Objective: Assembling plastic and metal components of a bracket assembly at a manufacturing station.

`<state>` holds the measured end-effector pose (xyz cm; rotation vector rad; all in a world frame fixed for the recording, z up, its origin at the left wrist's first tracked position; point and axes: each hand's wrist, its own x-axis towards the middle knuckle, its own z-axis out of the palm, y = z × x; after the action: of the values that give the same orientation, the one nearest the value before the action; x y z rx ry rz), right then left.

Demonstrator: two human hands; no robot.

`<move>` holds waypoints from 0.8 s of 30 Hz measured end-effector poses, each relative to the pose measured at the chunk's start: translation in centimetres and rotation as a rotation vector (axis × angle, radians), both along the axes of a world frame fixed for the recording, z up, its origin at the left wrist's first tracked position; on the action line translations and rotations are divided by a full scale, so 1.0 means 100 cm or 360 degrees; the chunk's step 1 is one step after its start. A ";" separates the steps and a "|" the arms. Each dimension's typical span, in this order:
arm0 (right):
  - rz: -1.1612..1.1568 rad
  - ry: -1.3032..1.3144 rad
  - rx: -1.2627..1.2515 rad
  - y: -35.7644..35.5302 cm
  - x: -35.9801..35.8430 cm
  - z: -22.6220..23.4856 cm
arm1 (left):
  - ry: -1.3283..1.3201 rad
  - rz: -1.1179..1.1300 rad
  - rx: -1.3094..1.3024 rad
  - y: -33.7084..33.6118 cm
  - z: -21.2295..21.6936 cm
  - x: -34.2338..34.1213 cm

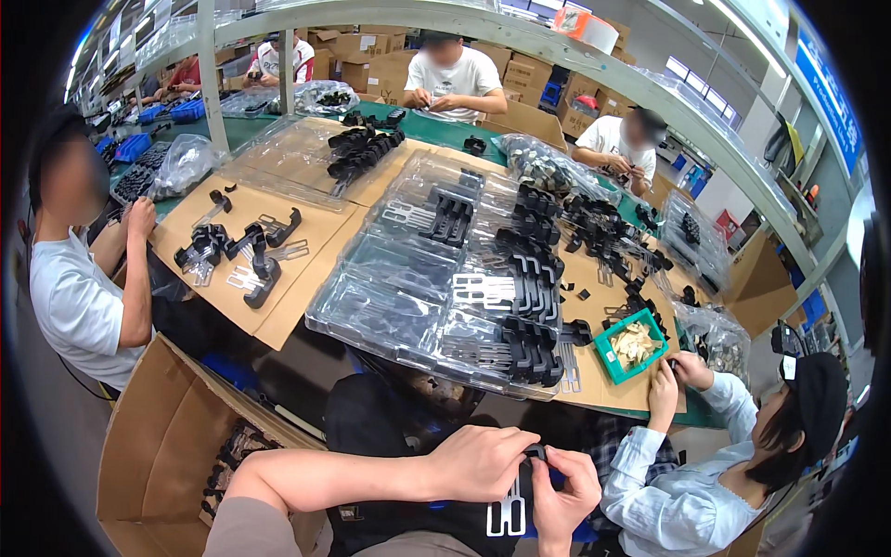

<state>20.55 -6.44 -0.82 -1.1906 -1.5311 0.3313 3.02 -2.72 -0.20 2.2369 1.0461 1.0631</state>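
In front of my lap I hold a black plastic bracket with a silver slotted metal plate (507, 516) hanging below it. My left hand (478, 457) pinches the bracket near its top, with the forearm lying across from the left. My right hand (564, 490) grips the same piece from the right, thumb near its top. Fingers cover most of the black part. Beyond my hands, a clear plastic tray (371, 316) lies on the table, holding rows of similar black brackets (536, 283) with metal plates.
Loose brackets (264, 269) lie on brown cardboard at the left. A green bin (608, 357) of small pale pieces stands at the right table edge. An open cardboard box (139, 464) is at my left. Co-workers sit around the table; a metal shelf rail (371, 19) crosses above.
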 end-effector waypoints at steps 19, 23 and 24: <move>-0.0123 0.0077 0.0154 0.015 0.002 -0.005 | -0.0111 -0.0017 0.0016 0.006 0.005 0.003; -0.0180 0.0245 0.0154 0.021 0.005 0.000 | -0.0258 0.0038 0.0024 0.009 0.011 0.000; -0.0188 0.0266 0.0160 0.022 0.006 0.001 | -0.0264 0.0045 0.0040 0.011 0.012 -0.003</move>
<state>21.13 -4.20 -0.72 -1.1398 -1.3125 0.2648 2.74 -1.61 0.98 2.1170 1.0018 1.2563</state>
